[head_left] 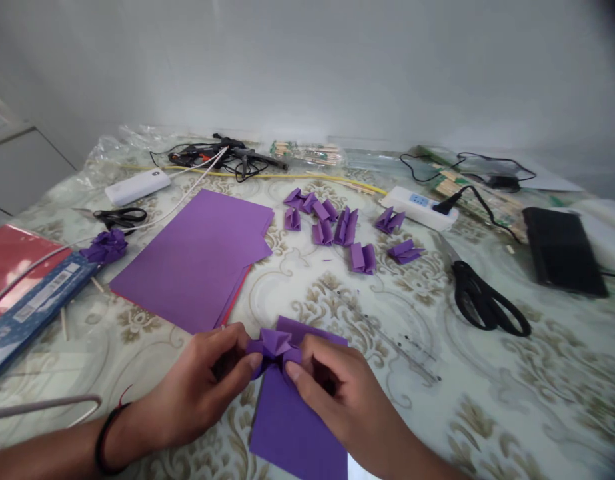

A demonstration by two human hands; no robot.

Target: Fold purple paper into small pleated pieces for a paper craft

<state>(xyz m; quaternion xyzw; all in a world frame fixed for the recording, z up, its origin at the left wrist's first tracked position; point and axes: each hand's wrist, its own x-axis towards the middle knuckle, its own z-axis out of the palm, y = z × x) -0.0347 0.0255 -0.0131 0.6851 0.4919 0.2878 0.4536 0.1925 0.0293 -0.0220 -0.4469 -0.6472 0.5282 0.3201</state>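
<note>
Both hands pinch a small folded purple paper piece (274,345) near the table's front edge. My left hand (197,390) grips its left side with thumb and fingers; my right hand (340,393) grips its right side. Under the hands lies a flat purple sheet (292,420). A stack of purple sheets (200,257) lies behind to the left. Several finished folded purple pieces (344,227) are scattered in the middle of the table. A purple paper flower (106,247) rests at the left.
Black scissors (482,300) lie at the right, smaller scissors (118,217) at the left. A white power strip (418,207), a black case (562,250), a white box (137,185), cables, a glue gun (222,155), bundled sticks (307,153), and a red-and-blue paper pack (22,287) ring the patterned tablecloth (512,400).
</note>
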